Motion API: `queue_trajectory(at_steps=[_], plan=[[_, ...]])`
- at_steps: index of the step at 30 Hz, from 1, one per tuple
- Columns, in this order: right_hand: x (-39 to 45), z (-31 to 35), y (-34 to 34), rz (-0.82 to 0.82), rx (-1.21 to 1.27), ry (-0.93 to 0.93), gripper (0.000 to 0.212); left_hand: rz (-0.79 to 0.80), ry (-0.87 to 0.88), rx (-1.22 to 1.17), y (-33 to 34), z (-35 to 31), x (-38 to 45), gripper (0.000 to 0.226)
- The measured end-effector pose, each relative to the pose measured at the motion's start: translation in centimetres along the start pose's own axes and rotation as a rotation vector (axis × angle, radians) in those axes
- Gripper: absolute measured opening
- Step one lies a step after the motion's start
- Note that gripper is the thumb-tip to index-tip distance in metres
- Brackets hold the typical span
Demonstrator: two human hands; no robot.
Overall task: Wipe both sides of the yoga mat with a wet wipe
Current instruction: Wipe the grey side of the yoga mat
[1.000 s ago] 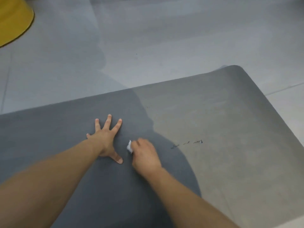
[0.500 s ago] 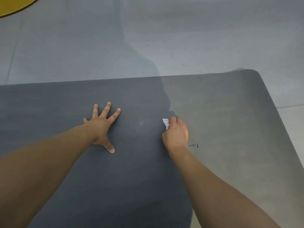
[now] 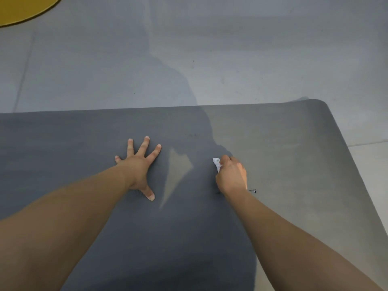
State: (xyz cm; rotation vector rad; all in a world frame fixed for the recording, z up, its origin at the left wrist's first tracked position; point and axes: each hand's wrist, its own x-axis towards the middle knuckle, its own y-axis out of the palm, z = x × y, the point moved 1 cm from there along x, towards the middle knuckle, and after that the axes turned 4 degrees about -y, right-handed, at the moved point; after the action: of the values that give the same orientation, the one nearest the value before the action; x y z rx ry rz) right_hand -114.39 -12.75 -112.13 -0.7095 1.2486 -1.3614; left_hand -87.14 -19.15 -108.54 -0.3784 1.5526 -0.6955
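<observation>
A: Where's the mat lying rn?

B: The yoga mat (image 3: pixel 273 164) is lying flat on the floor, spreading across the whole lower part of the view w/ its far edge running left to right & one rounded corner showing at upper right. It's dark grey. My shadow is covering the middle & left of it; the right part is sitting in brighter light.

A: And the wipe?

B: The wet wipe (image 3: pixel 216 163) is bunched up, white, poking out from the thumb side of my right hand (image 3: pixel 232 175). I'm gripping it w/ curled fingers & pressing it down on the mat, right where the shadow edge is falling.

A: Left hand doing what?

B: My left hand (image 3: pixel 139 164) is lying flat on the mat, fingers spread, palm down, thumb pointing back toward me. It's holding nothing. The two hands are resting well apart, w/ a lit wedge of mat showing betw. them.

A: Anything else on the mat?

B: A small dark mark (image 3: pixel 253 190) is sitting just beside my right wrist; can't tell what it is.

A: Around it?

B: Pale grey tiled floor (image 3: pixel 105 70) is stretching beyond the far edge, & a piece of a yellow round thing (image 3: pixel 23 8) is showing at the top left corner.
</observation>
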Motion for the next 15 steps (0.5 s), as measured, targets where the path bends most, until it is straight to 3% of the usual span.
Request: queue_trajectory(at_steps=[6, 15], plan=[[-0.1, 0.7, 0.5, -0.04, -0.04, 0.084, 0.009, 0.013, 0.018, 0.043, 0.0, -0.1, 0.4, 0.167], [0.2, 3.6, -1.3, 0.118, -0.056, 0.271, 0.024, 0.036, 0.053, 0.035, 0.2, 0.1, 1.3, 0.167]])
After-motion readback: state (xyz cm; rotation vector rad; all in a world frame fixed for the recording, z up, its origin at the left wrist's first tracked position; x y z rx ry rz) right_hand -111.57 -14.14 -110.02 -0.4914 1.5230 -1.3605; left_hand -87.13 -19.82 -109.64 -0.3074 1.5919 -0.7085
